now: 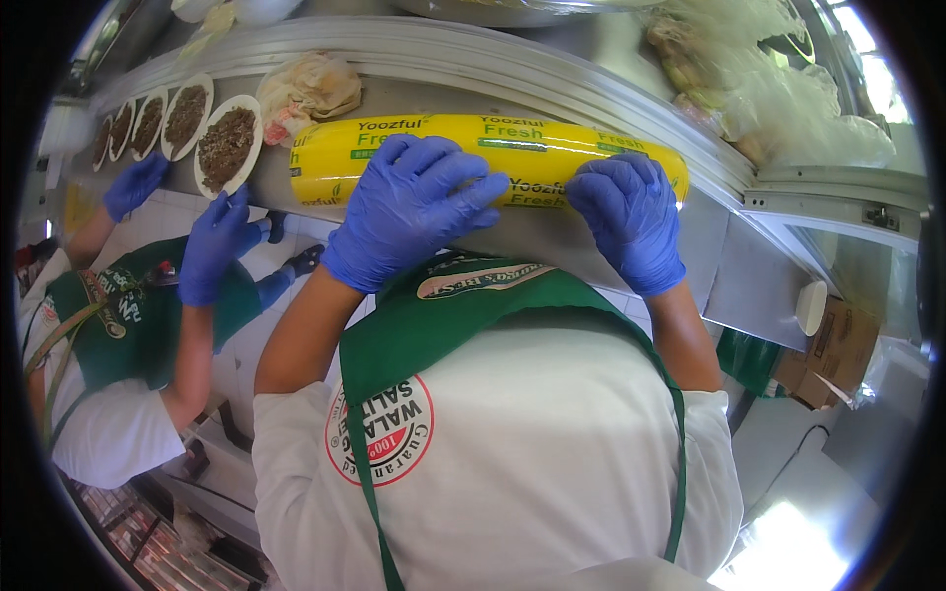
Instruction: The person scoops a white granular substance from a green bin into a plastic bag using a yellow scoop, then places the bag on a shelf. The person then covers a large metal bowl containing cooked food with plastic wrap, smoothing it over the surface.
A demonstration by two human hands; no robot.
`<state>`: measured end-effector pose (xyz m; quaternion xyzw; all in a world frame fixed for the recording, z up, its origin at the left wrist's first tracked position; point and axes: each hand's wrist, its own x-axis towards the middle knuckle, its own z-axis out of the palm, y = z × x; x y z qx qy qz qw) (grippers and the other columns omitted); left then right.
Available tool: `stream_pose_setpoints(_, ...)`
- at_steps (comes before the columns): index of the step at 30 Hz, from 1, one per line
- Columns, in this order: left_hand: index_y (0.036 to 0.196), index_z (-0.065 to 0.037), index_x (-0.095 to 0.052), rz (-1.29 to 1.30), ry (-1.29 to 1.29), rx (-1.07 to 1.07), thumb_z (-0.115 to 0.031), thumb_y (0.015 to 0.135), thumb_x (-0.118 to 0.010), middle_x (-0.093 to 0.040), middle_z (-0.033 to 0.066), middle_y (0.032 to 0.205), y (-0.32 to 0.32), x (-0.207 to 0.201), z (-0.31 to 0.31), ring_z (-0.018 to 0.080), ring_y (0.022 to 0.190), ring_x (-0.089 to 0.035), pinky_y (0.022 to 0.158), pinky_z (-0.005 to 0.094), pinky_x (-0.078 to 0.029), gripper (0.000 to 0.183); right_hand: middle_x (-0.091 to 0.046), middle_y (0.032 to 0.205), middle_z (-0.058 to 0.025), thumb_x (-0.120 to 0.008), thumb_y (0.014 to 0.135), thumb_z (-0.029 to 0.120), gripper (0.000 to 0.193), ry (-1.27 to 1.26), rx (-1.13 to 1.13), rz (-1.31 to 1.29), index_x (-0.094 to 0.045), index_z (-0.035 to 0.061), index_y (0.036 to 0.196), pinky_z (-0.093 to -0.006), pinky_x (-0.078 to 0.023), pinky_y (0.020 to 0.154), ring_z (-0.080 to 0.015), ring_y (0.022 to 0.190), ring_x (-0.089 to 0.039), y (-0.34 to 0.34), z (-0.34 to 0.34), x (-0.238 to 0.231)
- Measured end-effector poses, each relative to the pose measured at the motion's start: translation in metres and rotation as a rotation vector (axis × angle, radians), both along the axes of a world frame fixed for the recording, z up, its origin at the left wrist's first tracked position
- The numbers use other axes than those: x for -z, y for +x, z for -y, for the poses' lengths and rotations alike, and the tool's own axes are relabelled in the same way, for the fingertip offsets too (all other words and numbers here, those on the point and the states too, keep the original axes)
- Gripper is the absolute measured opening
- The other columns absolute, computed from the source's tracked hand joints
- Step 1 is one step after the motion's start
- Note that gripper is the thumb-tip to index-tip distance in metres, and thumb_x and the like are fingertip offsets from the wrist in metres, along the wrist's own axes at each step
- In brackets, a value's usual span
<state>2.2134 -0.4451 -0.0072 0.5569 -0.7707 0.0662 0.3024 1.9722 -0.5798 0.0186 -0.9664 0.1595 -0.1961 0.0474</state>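
Observation:
A large yellow roll of cling film (463, 133) lies crosswise on the steel counter in front of me. My left hand (414, 212), in a blue glove, rests against the roll's near side left of its middle, fingers bent and pressed to it. Near the roll's right end, my right hand (631, 222), gloved alike, has its fingers curled tightly against the film. Any loose film edge between the fingertips is too clear to make out.
At left, several white oval trays (260, 138) hold brown chopped food; a co-worker's blue-gloved hand (219, 241) touches the nearest. A crumpled plastic bag (310, 89) lies behind the roll. Bagged goods (788, 108) sit at far right, above a cardboard box (833, 350).

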Motion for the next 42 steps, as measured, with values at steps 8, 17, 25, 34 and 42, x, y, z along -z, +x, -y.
stream_pose_setpoints(8,0.118,-0.023,-0.066,-0.03,-0.11,0.01,-0.025,0.074,-0.082,-0.059,-0.0018,0.105,-0.001,0.015,0.017,0.0222,0.096,-0.058,0.084,0.0404,-0.047,0.047,-0.068,0.102,-0.0038,-0.074,0.077,0.006,0.029,-0.006,0.256,0.16,-0.07,0.0149,0.105,-0.0376,-0.05,0.081,-0.0268,0.093,-0.063,-0.028,0.007,-0.003)
stream_pose_setpoints(17,0.113,-0.022,-0.065,-0.054,-0.072,0.032,-0.027,0.076,-0.081,-0.059,-0.0021,0.105,0.003,0.009,0.025,0.0244,0.097,-0.057,0.086,0.0416,-0.047,0.041,-0.062,0.113,-0.0009,-0.07,0.072,0.012,0.041,-0.145,0.079,0.051,-0.066,0.0217,0.112,-0.043,-0.044,0.092,-0.0246,0.107,-0.057,-0.018,-0.009,0.026)
stream_pose_setpoints(25,0.114,-0.021,-0.066,-0.051,-0.07,0.014,-0.025,0.076,-0.081,-0.06,-0.0014,0.105,0.004,0.004,0.028,0.0249,0.097,-0.058,0.084,0.0418,-0.048,0.042,-0.067,0.112,-0.0068,-0.073,0.083,0.009,0.032,0.077,0.448,0.246,-0.067,0.0143,0.114,-0.0396,-0.046,0.095,-0.0284,0.106,-0.06,-0.05,0.028,0.003)
stream_pose_setpoints(34,0.112,-0.021,-0.068,-0.065,-0.03,0.032,-0.024,0.076,-0.081,-0.062,-0.0005,0.104,0.008,0.003,0.03,0.0255,0.096,-0.058,0.085,0.0428,-0.048,0.039,-0.064,0.105,-0.0083,-0.079,0.075,0.007,0.036,0.327,0.387,0.189,-0.066,0.0101,0.108,-0.0359,-0.051,0.087,-0.028,0.096,-0.061,-0.073,0.042,-0.004)
stream_pose_setpoints(42,0.114,-0.02,-0.068,-0.031,0.04,0.073,-0.025,0.073,-0.082,-0.062,0.0046,0.105,0.001,-0.005,0.032,0.0304,0.095,-0.059,0.084,0.0432,-0.048,0.044,-0.057,0.115,-0.0107,-0.089,0.061,0.007,0.057,0.587,0.51,0.155,-0.06,0.0062,0.11,-0.0338,-0.052,0.088,-0.0256,0.1,-0.06,-0.071,0.029,-0.01)
